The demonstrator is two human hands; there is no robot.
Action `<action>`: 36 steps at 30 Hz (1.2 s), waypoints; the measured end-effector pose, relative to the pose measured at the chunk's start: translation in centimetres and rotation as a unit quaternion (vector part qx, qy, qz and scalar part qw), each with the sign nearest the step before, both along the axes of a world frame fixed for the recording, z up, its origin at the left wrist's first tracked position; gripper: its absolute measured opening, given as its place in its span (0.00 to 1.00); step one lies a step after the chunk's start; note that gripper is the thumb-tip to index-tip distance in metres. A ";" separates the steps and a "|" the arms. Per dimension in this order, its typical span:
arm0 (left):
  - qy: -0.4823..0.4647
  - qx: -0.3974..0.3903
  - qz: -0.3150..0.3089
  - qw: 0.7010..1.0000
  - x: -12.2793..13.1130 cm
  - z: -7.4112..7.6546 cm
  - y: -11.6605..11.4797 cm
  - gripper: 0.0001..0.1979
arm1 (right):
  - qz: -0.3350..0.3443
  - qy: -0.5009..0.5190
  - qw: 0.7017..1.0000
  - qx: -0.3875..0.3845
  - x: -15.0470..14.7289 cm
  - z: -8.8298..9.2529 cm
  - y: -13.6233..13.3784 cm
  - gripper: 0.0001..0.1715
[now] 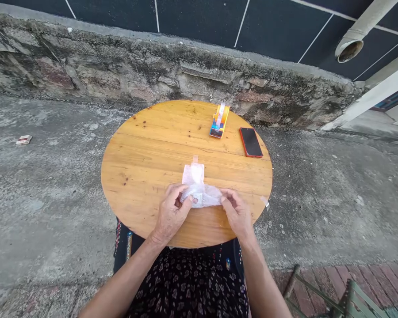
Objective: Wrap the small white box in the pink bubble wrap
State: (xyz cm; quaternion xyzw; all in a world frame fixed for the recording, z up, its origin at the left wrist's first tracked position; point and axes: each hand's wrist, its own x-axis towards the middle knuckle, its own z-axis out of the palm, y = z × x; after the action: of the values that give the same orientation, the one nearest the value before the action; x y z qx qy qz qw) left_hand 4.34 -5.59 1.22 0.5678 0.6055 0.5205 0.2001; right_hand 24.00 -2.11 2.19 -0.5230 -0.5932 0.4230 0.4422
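A sheet of bubble wrap [212,195] lies near the front of the round wooden table, folded around a small item whose kind I cannot make out. My left hand [174,210] pinches its left end, the thumb pressing on top beside a small dark mark. At the other end, my right hand [237,211] grips the wrap's edge between thumb and fingers. A flat flap of the wrap [193,173] extends away from me, with a strip of clear tape [195,159] sticking out past its far edge onto the wood.
On the table [142,154], a yellow and blue tape dispenser [220,120] stands at the back. A phone in a red case [251,142] lies at the right. Another tape piece [264,202] hangs over the right edge. Behind runs a low stone wall [146,75].
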 end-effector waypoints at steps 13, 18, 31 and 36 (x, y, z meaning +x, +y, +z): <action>0.043 0.011 -0.020 0.999 -0.1 0.7 0.1 0.09 | 0.161 -0.441 0.872 0.139 -4.4 3.1 6.1 0.09; 0.040 0.010 -0.021 0.999 -0.1 0.7 0.1 0.09 | 0.068 -0.360 0.927 0.082 -2.5 1.8 4.8 0.09; 0.051 0.019 -0.003 0.999 -0.1 1.5 0.1 0.04 | 0.074 -0.274 0.957 0.056 -0.8 1.7 4.0 0.09; 0.058 0.024 -0.005 0.998 -0.2 1.9 0.6 0.03 | 0.077 -0.328 0.936 0.101 -2.5 3.3 5.2 0.13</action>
State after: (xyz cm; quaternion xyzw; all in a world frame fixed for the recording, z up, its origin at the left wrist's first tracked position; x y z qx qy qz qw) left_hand 4.18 -4.96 3.13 0.6044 0.6008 0.5002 0.1535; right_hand 21.46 3.12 5.45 -0.5383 -0.7831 0.1987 0.2397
